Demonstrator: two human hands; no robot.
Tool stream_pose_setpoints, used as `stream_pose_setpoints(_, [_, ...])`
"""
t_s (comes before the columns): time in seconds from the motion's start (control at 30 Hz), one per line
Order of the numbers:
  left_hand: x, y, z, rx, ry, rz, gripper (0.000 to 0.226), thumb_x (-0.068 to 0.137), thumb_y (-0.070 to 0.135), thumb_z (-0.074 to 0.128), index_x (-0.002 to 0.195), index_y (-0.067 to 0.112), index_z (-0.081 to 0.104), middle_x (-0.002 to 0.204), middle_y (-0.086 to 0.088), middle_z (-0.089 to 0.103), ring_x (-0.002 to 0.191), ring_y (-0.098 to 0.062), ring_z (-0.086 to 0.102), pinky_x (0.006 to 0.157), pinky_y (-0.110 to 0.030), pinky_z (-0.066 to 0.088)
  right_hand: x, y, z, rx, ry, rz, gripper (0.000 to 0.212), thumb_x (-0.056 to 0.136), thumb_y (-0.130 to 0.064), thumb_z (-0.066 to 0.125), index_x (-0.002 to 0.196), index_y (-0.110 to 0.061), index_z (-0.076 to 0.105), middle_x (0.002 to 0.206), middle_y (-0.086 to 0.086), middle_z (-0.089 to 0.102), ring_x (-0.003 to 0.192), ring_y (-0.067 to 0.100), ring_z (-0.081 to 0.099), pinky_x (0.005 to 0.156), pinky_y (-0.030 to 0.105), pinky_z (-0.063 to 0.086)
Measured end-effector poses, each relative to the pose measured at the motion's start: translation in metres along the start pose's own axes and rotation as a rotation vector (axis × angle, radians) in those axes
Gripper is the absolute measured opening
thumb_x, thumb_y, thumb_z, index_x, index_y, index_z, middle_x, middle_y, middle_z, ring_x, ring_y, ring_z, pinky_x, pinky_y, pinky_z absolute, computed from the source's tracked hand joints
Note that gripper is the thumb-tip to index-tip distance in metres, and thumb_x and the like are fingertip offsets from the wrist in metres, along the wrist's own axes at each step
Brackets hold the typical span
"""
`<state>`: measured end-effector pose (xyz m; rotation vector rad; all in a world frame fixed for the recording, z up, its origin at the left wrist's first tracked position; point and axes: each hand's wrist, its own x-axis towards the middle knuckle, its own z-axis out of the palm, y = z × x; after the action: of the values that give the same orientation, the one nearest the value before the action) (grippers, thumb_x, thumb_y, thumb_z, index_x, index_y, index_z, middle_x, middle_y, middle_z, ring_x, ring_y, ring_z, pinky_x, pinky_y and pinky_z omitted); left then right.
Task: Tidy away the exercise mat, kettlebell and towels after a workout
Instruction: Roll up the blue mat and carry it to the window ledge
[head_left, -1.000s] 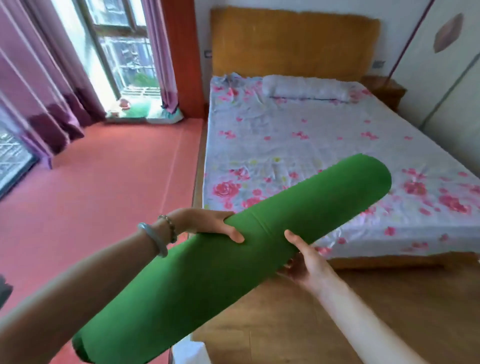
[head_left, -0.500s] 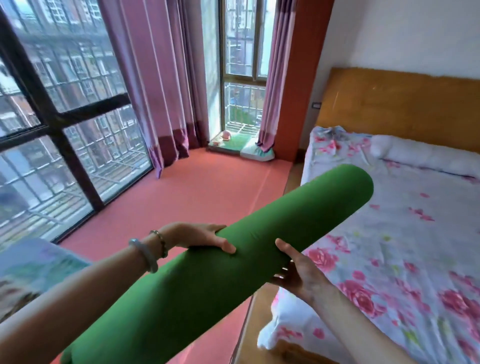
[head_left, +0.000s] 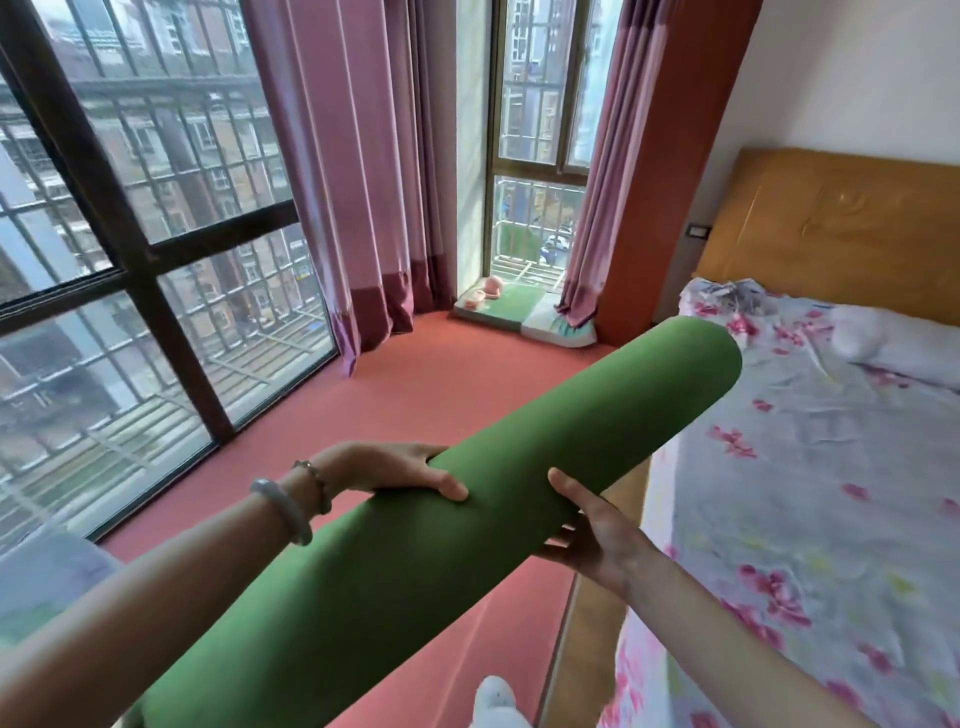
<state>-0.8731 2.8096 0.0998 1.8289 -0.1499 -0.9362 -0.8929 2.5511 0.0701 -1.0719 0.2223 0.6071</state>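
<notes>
Green foam fills the near view: the rolled mat (head_left: 467, 519) runs from 7 o'clock up to 1 o'clock, held off the ground. The left hand (head_left: 384, 467) grasps it from the 9 o'clock side, thumb lying on top. The right hand (head_left: 592, 530) cradles it from below at 4 o'clock, thumb up the near face. The grip matches a second ago, but the view has swung left, off the bed (head_left: 831, 493) and onto the window corner. I judge the mat is mid-carry, with no resting place reached. Kettlebell and towels are out of sight. The bed edge lies close at 3 o'clock, near the roll's far end. Red floor (head_left: 415, 395) opens from 6 towards 12 o'clock, bounded by the window (head_left: 78, 182) at 9 and curtains (head_left: 358, 182) at 11. A cushion (head_left: 519, 312) sits in the far corner.
</notes>
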Motion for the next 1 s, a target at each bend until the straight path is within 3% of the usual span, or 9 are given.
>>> stream_pose_setpoints(0.13, [0.046,0.021,-0.068,-0.003,0.043,-0.027,0.063,0.06,0.039,0.078,0.117,0.026,0.055,0.115,-0.001,0.068,0.104,-0.024,0.066,0.089,-0.038,0.054,0.083,-0.04,0.004,-0.014,-0.02,-0.001,0.043,0.067,-0.025,0.071,0.105,-0.007,0.062,0.086,0.013,0.073,0.093,0.034,0.064,0.072,0.049,0.056])
stream_pose_setpoints(0.27, [0.095,0.048,-0.137,-0.029,0.059,-0.061,0.061,0.066,0.038,0.074,0.122,0.026,0.052,0.126,-0.007,0.062,0.112,-0.029,0.061,0.095,-0.042,0.05,0.162,-0.094,0.009,-0.023,-0.054,0.029,0.054,0.062,-0.03,0.08,0.107,-0.005,0.062,0.09,0.016,0.072,0.092,0.035,0.066,0.068,0.046,0.057])
stream_pose_setpoints(0.37, [0.132,0.067,-0.185,-0.03,0.09,-0.07,0.059,0.065,0.042,0.073,0.119,0.028,0.054,0.122,-0.004,0.064,0.107,-0.025,0.064,0.091,-0.038,0.052,0.215,-0.134,0.012,-0.043,-0.063,0.039,0.05,0.067,-0.029,0.072,0.109,-0.003,0.062,0.089,0.017,0.071,0.091,0.035,0.065,0.067,0.045,0.057])
stream_pose_setpoints(0.53, [0.19,0.082,-0.257,-0.047,0.07,-0.078,0.063,0.061,0.043,0.077,0.118,0.025,0.055,0.116,-0.002,0.068,0.103,-0.023,0.065,0.085,-0.034,0.054,0.296,-0.183,0.017,-0.056,-0.043,0.06,0.056,0.067,-0.028,0.073,0.115,-0.003,0.059,0.094,0.018,0.068,0.094,0.037,0.063,0.068,0.046,0.056])
stream_pose_setpoints(0.7, [0.256,0.105,-0.338,-0.008,0.053,-0.073,0.085,0.041,0.058,0.087,0.114,0.026,0.057,0.11,0.001,0.071,0.099,-0.021,0.067,0.084,-0.034,0.054,0.386,-0.229,0.016,-0.065,-0.013,0.06,0.056,0.066,-0.029,0.074,0.114,-0.003,0.061,0.102,0.02,0.066,0.1,0.039,0.062,0.069,0.046,0.056])
stream_pose_setpoints(0.83, [0.32,0.121,-0.421,0.03,0.026,-0.048,0.084,0.051,0.054,0.084,0.122,0.023,0.053,0.118,-0.004,0.067,0.104,-0.023,0.065,0.092,-0.038,0.052,0.475,-0.271,0.022,-0.072,0.032,0.042,0.054,0.065,-0.031,0.074,0.109,-0.003,0.061,0.102,0.02,0.064,0.094,0.037,0.063,0.069,0.045,0.056])
stream_pose_setpoints(1.0, [0.395,0.151,-0.537,0.065,-0.019,-0.034,0.092,0.047,0.059,0.085,0.124,0.023,0.051,0.122,-0.004,0.065,0.109,-0.025,0.064,0.09,-0.035,0.052,0.585,-0.333,0.043,-0.051,0.064,0.006,0.054,0.065,-0.031,0.074,0.11,-0.004,0.061,0.101,0.018,0.062,0.09,0.035,0.063,0.071,0.047,0.056])
